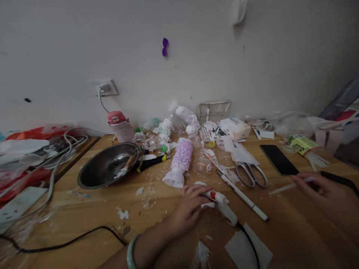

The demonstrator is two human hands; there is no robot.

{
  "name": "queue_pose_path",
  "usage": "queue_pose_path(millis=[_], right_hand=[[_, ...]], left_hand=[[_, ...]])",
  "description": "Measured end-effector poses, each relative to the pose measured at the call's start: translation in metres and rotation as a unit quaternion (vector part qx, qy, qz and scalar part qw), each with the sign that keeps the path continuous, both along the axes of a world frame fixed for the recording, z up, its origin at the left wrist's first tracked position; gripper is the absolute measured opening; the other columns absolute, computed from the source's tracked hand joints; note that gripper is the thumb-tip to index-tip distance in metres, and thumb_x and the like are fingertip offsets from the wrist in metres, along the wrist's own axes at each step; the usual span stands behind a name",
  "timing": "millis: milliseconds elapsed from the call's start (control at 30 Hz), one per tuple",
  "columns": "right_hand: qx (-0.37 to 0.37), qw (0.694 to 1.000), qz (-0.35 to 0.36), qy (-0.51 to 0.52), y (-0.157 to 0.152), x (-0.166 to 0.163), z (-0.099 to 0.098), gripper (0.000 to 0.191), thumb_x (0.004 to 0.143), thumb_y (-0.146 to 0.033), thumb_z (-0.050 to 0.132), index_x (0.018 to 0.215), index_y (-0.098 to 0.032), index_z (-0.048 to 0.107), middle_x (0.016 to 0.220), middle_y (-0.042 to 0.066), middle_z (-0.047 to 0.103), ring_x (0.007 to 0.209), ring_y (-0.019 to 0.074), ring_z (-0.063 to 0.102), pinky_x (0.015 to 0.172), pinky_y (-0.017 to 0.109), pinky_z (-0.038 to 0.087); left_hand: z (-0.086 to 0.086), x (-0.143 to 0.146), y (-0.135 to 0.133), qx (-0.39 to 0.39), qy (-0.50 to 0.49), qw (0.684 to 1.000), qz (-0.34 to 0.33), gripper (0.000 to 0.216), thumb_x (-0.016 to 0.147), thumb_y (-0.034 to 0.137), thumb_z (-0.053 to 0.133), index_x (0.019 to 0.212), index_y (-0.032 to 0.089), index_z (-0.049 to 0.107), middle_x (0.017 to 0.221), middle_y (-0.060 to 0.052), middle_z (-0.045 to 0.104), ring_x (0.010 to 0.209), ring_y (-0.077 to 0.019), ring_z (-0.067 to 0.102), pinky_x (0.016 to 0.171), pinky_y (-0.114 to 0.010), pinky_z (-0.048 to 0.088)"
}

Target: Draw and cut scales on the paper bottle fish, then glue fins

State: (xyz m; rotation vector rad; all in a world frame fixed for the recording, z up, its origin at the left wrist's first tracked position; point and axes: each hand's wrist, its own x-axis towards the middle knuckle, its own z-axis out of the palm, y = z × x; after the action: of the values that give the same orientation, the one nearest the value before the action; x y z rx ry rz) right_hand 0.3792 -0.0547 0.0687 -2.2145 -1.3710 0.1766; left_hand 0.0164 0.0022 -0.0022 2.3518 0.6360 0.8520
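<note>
My left hand, with a pale green bangle at the wrist, is closed around a white and red hot glue gun low over the table. The gun's black cord trails down towards me. At the right, my right hand pinches a thin translucent glue stick that points left. Just beyond my left hand lies a paper-wrapped shape with purple scale markings. A white marker rests between my hands, and grey-handled scissors lie behind it, partly under paper.
A dark metal bowl and a yellow-black utility knife are at left. Behind stand a pink bottle and a tissue pack. A phone lies near my right hand. Paper scraps, a paper square and cables are scattered about.
</note>
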Motion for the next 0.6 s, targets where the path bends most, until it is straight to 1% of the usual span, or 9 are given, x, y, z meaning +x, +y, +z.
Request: queue_pose_path(millis=[67, 133, 200, 267, 333, 400, 433, 533, 600], right_hand=[[-0.035, 0.999, 0.024, 0.029, 0.0, -0.006, -0.016, 0.036, 0.064, -0.057, 0.054, 0.075, -0.025, 0.065, 0.088, 0.015, 0.073, 0.077, 0.0326, 0.067, 0.068, 0.04, 0.049], [-0.077, 0.993, 0.074, 0.049, 0.002, -0.007, -0.03, 0.031, 0.07, -0.053, 0.054, 0.075, -0.026, 0.068, 0.089, 0.014, 0.074, 0.085, 0.035, 0.067, 0.069, 0.041, 0.05], [-0.056, 0.988, 0.138, 0.041, 0.006, -0.012, -0.037, 0.035, 0.076, -0.055, 0.052, 0.077, -0.026, 0.07, 0.091, 0.013, 0.074, 0.088, 0.0342, 0.067, 0.077, 0.043, 0.051], [0.007, 0.971, 0.236, 0.026, 0.011, -0.025, -0.036, 0.041, 0.079, -0.057, 0.045, 0.067, -0.024, 0.068, 0.083, 0.014, 0.071, 0.082, 0.0328, 0.065, 0.077, 0.045, 0.05], [0.046, 0.961, 0.272, 0.03, 0.015, -0.046, -0.03, 0.041, 0.083, -0.054, 0.042, 0.066, -0.024, 0.065, 0.082, 0.013, 0.068, 0.082, 0.0303, 0.063, 0.076, 0.044, 0.05], [-0.013, 0.95, 0.302, 0.083, 0.019, -0.071, -0.022, 0.036, 0.089, -0.046, 0.042, 0.073, -0.024, 0.065, 0.077, 0.008, 0.067, 0.074, 0.0247, 0.062, 0.069, 0.038, 0.05], [-0.042, 0.935, 0.332, 0.122, 0.021, -0.082, -0.019, 0.032, 0.09, -0.044, 0.044, 0.08, -0.025, 0.067, 0.081, 0.007, 0.068, 0.075, 0.0232, 0.062, 0.069, 0.036, 0.05], [-0.041, 0.903, 0.387, 0.183, 0.029, -0.109, -0.015, 0.029, 0.087, -0.047, 0.052, 0.09, -0.027, 0.072, 0.091, 0.006, 0.07, 0.085, 0.0245, 0.063, 0.077, 0.037, 0.049], [-0.056, 0.881, 0.417, 0.219, 0.033, -0.119, -0.015, 0.028, 0.084, -0.048, 0.058, 0.094, -0.028, 0.074, 0.097, 0.005, 0.072, 0.091, 0.0255, 0.063, 0.083, 0.037, 0.048]], left_hand=[[0.001, 0.0, 0.0, 0.002, 0.004, 1.0, 0.0, 0.026, 0.096, 0.022, 0.039, 0.106, 0.022, 0.063, 0.132, -0.012, 0.06, 0.121, -0.0244, 0.051, 0.098, -0.045, 0.035], [0.001, 0.0, 0.0, 0.002, 0.007, 1.0, -0.003, 0.026, 0.095, 0.021, 0.04, 0.107, 0.022, 0.063, 0.133, -0.012, 0.059, 0.122, -0.0245, 0.05, 0.098, -0.045, 0.035], [0.002, 0.0, 0.0, -0.003, 0.01, 1.0, -0.001, 0.026, 0.095, 0.02, 0.041, 0.107, 0.022, 0.063, 0.133, -0.012, 0.059, 0.122, -0.0246, 0.05, 0.099, -0.045, 0.035], [0.002, 0.0, -0.001, -0.008, 0.011, 1.0, 0.001, 0.027, 0.094, 0.019, 0.041, 0.108, 0.022, 0.063, 0.133, -0.011, 0.059, 0.122, -0.0248, 0.05, 0.099, -0.045, 0.035], [0.001, 0.0, -0.001, -0.009, 0.011, 1.0, 0.001, 0.028, 0.093, 0.018, 0.04, 0.108, 0.023, 0.063, 0.133, -0.011, 0.059, 0.122, -0.0252, 0.05, 0.099, -0.045, 0.035], [0.0, 0.0, 0.0, -0.003, 0.009, 1.0, -0.001, 0.029, 0.093, 0.018, 0.04, 0.108, 0.023, 0.064, 0.132, -0.011, 0.059, 0.121, -0.0253, 0.05, 0.099, -0.044, 0.035], [0.0, 0.0, 0.0, 0.001, 0.009, 1.0, -0.001, 0.029, 0.092, 0.017, 0.04, 0.108, 0.022, 0.064, 0.132, -0.011, 0.06, 0.121, -0.0252, 0.051, 0.098, -0.044, 0.035], [0.001, 0.0, 0.0, 0.018, 0.019, 1.0, -0.001, 0.03, 0.092, 0.015, 0.04, 0.11, 0.022, 0.063, 0.133, -0.011, 0.059, 0.121, -0.0249, 0.051, 0.099, -0.044, 0.035], [0.002, 0.001, -0.001, 0.047, 0.036, 0.998, -0.004, 0.032, 0.091, 0.014, 0.04, 0.111, 0.023, 0.063, 0.134, -0.012, 0.058, 0.121, -0.0253, 0.051, 0.099, -0.044, 0.036]])
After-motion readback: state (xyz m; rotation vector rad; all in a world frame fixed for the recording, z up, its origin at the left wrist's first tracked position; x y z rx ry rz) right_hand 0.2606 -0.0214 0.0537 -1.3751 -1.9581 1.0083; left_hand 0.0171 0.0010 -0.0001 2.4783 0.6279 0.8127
